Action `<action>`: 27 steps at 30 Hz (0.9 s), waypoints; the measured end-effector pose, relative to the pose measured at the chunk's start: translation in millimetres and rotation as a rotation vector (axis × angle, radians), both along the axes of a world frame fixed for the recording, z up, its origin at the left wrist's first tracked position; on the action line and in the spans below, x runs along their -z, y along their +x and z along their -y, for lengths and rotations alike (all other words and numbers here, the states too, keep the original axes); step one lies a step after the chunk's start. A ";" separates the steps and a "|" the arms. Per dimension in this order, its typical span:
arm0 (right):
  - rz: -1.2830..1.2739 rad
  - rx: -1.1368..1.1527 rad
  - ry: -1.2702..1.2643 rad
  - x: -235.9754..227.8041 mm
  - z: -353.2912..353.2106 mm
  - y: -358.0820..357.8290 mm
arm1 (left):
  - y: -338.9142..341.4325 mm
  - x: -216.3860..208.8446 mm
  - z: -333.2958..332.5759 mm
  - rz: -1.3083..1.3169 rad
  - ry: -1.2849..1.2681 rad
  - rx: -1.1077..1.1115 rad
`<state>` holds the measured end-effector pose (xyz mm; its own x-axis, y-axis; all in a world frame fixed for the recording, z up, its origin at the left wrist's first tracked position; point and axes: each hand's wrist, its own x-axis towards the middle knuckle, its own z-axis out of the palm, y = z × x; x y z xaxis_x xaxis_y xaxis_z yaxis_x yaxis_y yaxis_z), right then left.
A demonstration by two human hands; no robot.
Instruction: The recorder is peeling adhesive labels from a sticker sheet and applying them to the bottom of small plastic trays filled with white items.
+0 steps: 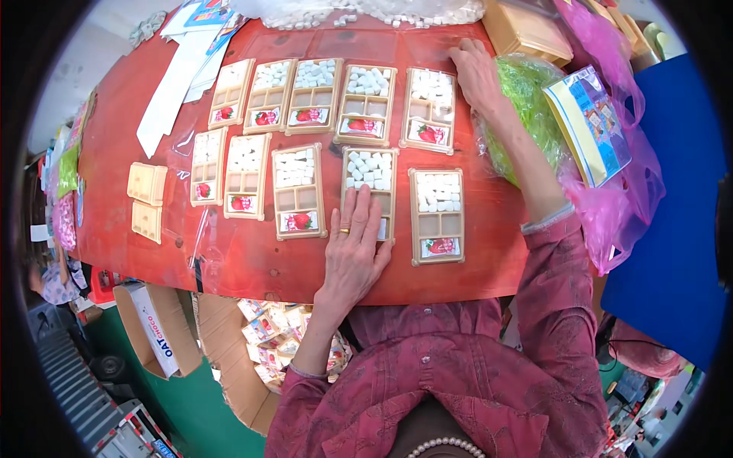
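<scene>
My left hand (353, 240) lies stretched out, palm down, over the lower part of a beige tray (393, 179); its fingers hide most of the small compartments and the packet there. White cube-like pieces, like small marshmallows (369, 166), fill that tray's large compartment. At the far right my right hand (479, 80) reaches past a filled tray (427, 111), fingers bent and slightly apart over the table; I see nothing in them. Right of the left hand stands another tray (437, 217) with white pieces, two bare compartments and a strawberry-printed packet (440, 246).
Several similar trays (298, 191) stand in two rows on the red table (229, 259). Two small beige trays (146, 202) lie left. A clear bag of white pieces (366, 11) lies at the back. Green plastic (527, 107) and a pink bag (615, 206) crowd the right. Below, a carton (229, 343) holds packets.
</scene>
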<state>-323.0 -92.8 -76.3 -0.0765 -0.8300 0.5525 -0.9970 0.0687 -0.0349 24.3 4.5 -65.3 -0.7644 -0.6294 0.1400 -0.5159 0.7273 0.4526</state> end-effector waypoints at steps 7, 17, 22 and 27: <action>-0.105 -0.058 -0.003 -9.6 2.6 -10.6 | 1.2 -3.8 0.1 0.009 0.027 0.002; 0.922 -0.066 -0.163 -79.4 -35.2 73.9 | 6.4 -9.5 2.8 -0.008 0.051 0.005; 1.673 -0.056 0.090 -61.0 -38.8 102.1 | 11.6 -21.5 20.6 -0.097 0.066 0.036; 1.883 -0.008 0.190 -27.7 -27.4 118.3 | -1.8 -49.3 55.5 -0.258 0.090 -0.113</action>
<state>-204.7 -65.3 -48.7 -0.3855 -0.8650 -0.3211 0.3255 0.1981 -0.9246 22.5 -51.0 -16.0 -0.6351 -0.7272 0.2604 -0.4508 0.6227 0.6396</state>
